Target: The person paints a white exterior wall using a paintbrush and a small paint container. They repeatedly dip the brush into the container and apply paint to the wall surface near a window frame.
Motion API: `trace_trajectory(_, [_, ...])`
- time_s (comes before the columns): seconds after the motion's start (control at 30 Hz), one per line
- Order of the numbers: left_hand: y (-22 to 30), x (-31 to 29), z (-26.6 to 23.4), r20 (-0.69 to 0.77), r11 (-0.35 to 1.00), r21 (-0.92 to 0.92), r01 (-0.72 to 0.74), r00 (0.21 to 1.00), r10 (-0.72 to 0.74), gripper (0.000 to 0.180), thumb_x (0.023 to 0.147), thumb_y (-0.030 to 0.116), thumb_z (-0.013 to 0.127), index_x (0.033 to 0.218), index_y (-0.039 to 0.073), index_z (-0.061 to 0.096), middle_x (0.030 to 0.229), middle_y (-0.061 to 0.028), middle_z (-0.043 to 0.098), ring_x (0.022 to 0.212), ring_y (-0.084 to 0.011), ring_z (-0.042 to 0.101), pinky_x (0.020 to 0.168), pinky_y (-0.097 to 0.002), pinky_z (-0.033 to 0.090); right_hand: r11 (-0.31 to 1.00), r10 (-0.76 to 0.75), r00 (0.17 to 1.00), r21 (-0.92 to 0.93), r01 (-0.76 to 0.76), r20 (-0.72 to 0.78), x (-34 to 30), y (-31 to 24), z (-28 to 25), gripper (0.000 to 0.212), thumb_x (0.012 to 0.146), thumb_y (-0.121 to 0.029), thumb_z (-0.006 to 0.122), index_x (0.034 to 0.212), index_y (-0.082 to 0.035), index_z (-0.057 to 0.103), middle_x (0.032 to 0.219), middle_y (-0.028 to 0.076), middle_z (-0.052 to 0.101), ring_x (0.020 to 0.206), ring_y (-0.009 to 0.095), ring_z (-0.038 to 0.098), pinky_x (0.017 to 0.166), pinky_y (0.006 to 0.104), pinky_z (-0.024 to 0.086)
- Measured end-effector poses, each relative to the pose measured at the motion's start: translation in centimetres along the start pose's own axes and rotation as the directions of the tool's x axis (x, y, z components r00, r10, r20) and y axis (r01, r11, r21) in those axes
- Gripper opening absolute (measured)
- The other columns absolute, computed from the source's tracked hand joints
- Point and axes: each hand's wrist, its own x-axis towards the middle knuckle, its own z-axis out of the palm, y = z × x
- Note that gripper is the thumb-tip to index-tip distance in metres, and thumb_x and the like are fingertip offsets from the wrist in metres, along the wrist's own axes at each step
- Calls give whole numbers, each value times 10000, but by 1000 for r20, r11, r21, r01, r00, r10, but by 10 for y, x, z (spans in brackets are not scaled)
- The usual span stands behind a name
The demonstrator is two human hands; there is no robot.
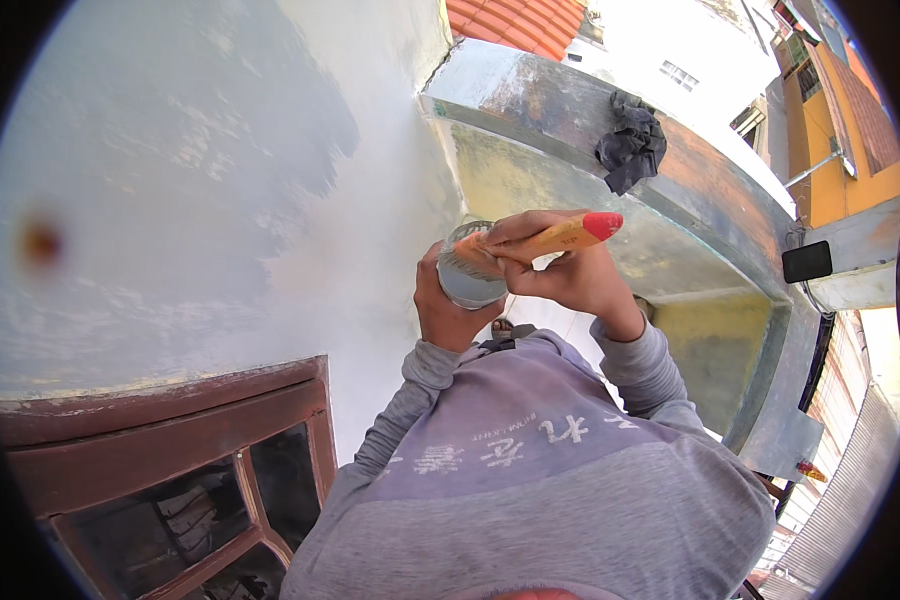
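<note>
In front of my chest, my left hand (445, 312) is wrapped round a small clear container (473, 292) with pale grey paint inside. A paintbrush (560, 237) with an orange-yellow wooden handle and a red end is gripped in my right hand (578, 278). Its bristle end slants down to the left, into or just over the container's mouth; how deep it reaches I cannot tell. To my left rises a pale wall (370, 230), with a darker grey, streaky painted patch (220, 90) on its upper part.
A brown-framed window (160, 420) is set in the wall at lower left. Ahead and to the right, a worn low parapet (710, 165) curves round, a dark crumpled cloth (632, 145) lying on it. A flat black rectangular object (807, 262) is farther right. Roofs and buildings lie beyond.
</note>
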Motion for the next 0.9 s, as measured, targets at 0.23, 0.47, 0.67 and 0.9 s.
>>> trace_trajectory(0.23, [-1,0,3,-41,999,42,20,999,-18,986,640,248,1015,1437,64,465,1320,-173,627,1187,-343,675,979,-457,571,999,41,999,-36,-41,2,8,5,-3,304,811,19,756,1113,-12,757,1049,78,800,946,148,745,871,322,606])
trace_trajectory(0.47, [0,-7,-5,-74,991,54,122,990,-118,982,650,275,1012,1437,52,468,1322,-182,627,1193,-357,674,993,-455,570,989,138,986,65,-132,-96,23,16,2,305,860,-32,774,1155,26,723,1089,71,760,953,135,733,856,304,606])
trace_trajectory(0.67, [-18,-3,-13,-103,992,97,84,992,-74,996,641,310,1023,1434,56,477,1300,-188,621,1183,-371,671,979,-478,578,901,236,952,412,-138,-196,33,51,8,300,880,-30,737,1156,81,702,1071,116,755,947,171,734,876,333,600])
trace_trajectory(0.9, [-20,-13,-17,-215,985,125,120,972,-92,997,638,340,1025,1425,50,488,1301,-191,619,1183,-371,670,984,-478,578,867,321,929,452,-210,-184,35,48,17,310,888,-38,736,1182,35,672,1039,79,739,906,140,711,837,303,594])
